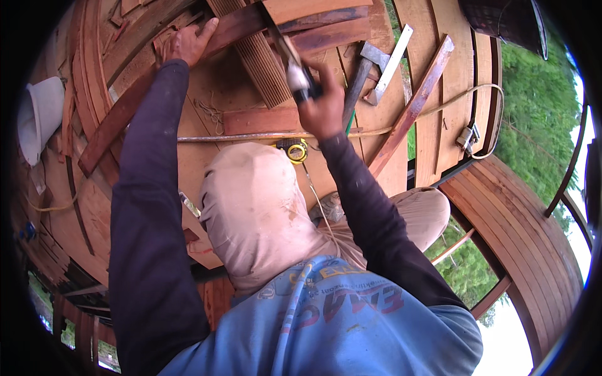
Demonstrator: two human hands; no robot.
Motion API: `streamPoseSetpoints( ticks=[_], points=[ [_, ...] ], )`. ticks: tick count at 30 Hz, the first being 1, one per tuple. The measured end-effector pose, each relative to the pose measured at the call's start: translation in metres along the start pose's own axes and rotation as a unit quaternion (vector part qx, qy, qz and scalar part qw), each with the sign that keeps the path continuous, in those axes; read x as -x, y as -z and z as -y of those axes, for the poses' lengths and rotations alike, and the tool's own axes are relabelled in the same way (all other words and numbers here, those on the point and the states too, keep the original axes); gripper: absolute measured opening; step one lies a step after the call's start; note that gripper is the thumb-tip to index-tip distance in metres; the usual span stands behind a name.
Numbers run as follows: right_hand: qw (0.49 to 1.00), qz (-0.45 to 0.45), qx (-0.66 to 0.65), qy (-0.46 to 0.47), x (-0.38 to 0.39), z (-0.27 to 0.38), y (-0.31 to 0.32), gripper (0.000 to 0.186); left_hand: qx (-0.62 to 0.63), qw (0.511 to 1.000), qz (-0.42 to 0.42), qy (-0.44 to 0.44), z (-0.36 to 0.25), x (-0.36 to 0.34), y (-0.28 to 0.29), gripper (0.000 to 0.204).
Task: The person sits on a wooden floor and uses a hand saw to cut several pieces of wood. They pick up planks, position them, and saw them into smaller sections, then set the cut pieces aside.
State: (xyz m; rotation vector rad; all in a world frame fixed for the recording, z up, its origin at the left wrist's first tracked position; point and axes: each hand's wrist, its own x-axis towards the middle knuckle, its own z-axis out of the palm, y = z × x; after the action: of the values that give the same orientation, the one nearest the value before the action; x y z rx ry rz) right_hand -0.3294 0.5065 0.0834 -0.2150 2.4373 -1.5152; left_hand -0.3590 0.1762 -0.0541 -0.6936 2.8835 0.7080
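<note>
My left hand (186, 44) is closed over a long reddish-brown wooden board (241, 26), thumb stretched along it. The board slants up from the left and crosses a ribbed plank (257, 66) lying under it. In my right hand (323, 103) is a handsaw (280, 37) with a pale and dark handle. Its blade points away from me, beside the board's right end; whether the teeth touch the wood I cannot tell. Between my knees and the boards lies a yellow and black tape measure (292, 150).
Right of the saw lie a hatchet (371, 57), a metal try square (392, 66) and a slanting wooden strip (414, 103). A cord with a socket (467, 138) curves at the right. Gaps separate the floor planks (454, 62). A white bucket-like thing (45, 116) sits far left.
</note>
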Motion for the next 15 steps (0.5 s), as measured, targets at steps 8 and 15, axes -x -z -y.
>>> streamPoseSetpoints(
  ticks=[8,15],
  points=[
    [0.996,0.004,-0.053,-0.071,0.138,-0.010,0.063,0.041,-0.038,0.997,0.055,0.028,0.003,0.005,0.008,0.095],
    [1.000,-0.011,0.010,0.026,-0.001,-0.011,-0.003,0.035,-0.009,0.998,0.063,0.020,0.007,-0.008,-0.005,0.097]
  ],
)
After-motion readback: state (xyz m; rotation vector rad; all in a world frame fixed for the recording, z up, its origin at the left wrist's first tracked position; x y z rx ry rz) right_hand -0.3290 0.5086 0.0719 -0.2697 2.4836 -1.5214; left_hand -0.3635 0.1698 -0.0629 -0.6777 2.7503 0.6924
